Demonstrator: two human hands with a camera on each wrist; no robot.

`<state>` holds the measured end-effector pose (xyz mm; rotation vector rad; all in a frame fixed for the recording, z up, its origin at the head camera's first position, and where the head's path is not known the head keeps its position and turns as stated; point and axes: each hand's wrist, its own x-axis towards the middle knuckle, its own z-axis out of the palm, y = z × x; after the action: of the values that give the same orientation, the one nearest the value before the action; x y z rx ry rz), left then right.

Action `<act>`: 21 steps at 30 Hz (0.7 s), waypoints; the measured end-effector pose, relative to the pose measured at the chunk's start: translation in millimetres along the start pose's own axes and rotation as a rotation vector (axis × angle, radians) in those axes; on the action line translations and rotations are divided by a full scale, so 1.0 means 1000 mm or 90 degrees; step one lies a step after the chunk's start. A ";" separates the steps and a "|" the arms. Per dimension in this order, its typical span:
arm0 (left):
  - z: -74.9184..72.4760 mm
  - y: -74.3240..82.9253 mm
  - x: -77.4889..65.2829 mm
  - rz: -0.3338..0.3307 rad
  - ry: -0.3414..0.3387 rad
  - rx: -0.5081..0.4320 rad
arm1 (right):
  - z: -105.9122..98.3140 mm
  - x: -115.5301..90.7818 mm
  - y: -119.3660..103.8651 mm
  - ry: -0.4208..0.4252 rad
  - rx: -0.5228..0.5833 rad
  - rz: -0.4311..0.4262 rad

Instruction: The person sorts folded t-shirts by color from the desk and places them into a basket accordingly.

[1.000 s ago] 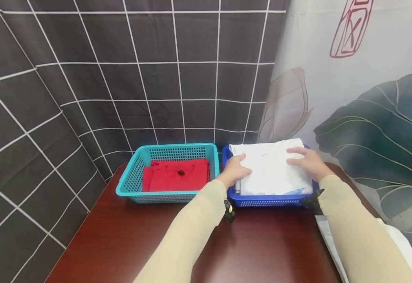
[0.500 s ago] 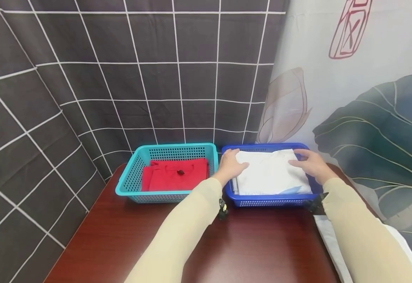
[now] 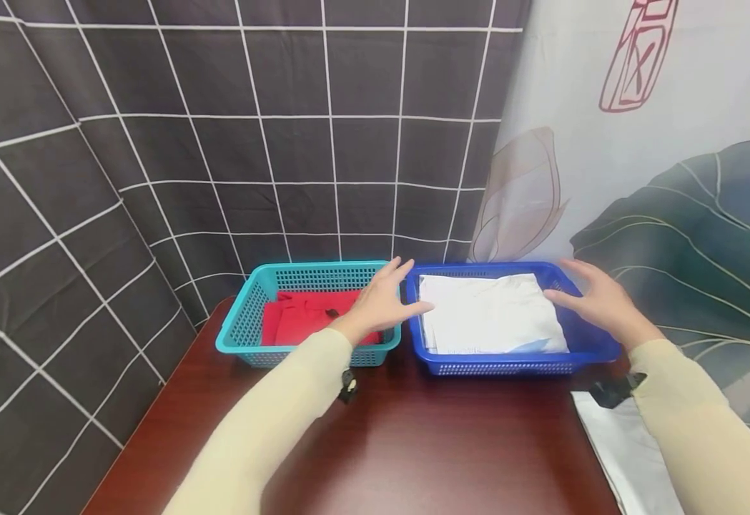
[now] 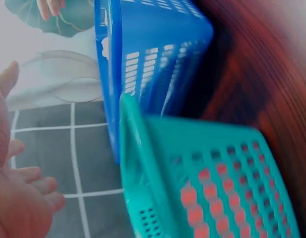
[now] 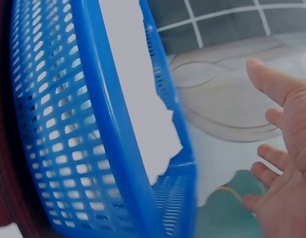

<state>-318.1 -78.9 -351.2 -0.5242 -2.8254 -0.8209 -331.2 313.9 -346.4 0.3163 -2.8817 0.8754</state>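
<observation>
A folded white garment (image 3: 490,315) lies flat inside the blue basket (image 3: 503,368), toward its left side. My left hand (image 3: 381,300) hovers over the right part of the teal basket (image 3: 239,315), fingers spread and holding nothing. Above the blue basket's right end is my right hand (image 3: 596,297), its thumb and fingers apart with nothing between them. Folded red clothing (image 3: 304,318) sits in the teal basket, partly hidden behind my left hand. The right wrist view shows the white garment (image 5: 135,84) below the rim of the blue basket (image 5: 110,114), with my right hand (image 5: 286,144) off to the side.
Both baskets stand side by side on a dark red wooden table (image 3: 426,443) against a dark gridded cloth (image 3: 284,143). More white cloth (image 3: 625,450) lies at the table's right edge, partly under my right forearm. A patterned light curtain (image 3: 580,143) hangs at the right.
The white garment has settled lower into the blue basket. My hands have let go and moved apart, the left one leftward over the teal basket, the right one rightward.
</observation>
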 end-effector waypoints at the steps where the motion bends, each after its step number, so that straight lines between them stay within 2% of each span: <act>1: -0.005 -0.003 -0.006 0.007 -0.001 0.016 | -0.002 -0.005 -0.001 0.007 -0.012 -0.009; 6: -0.025 -0.016 -0.048 0.055 0.001 0.094 | -0.007 -0.042 0.000 0.055 -0.032 -0.075; 9: -0.029 -0.022 -0.077 0.076 0.002 0.125 | -0.007 -0.069 0.010 0.085 -0.032 -0.108; 11: -0.027 -0.026 -0.096 0.088 0.002 0.141 | -0.006 -0.087 0.019 0.094 -0.040 -0.109; 13: -0.023 -0.027 -0.113 0.106 0.005 0.154 | -0.005 -0.103 0.030 0.100 -0.044 -0.103; 16: -0.011 -0.025 -0.134 0.163 0.006 0.179 | -0.002 -0.125 0.047 0.089 -0.045 -0.076; 21: 0.021 -0.011 -0.151 0.278 0.002 0.220 | 0.003 -0.153 0.078 0.034 -0.046 -0.006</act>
<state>-183.0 -119.1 -410.6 -1.0207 -2.6094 -0.2470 -200.7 400.8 -416.8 0.2936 -2.8523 0.7635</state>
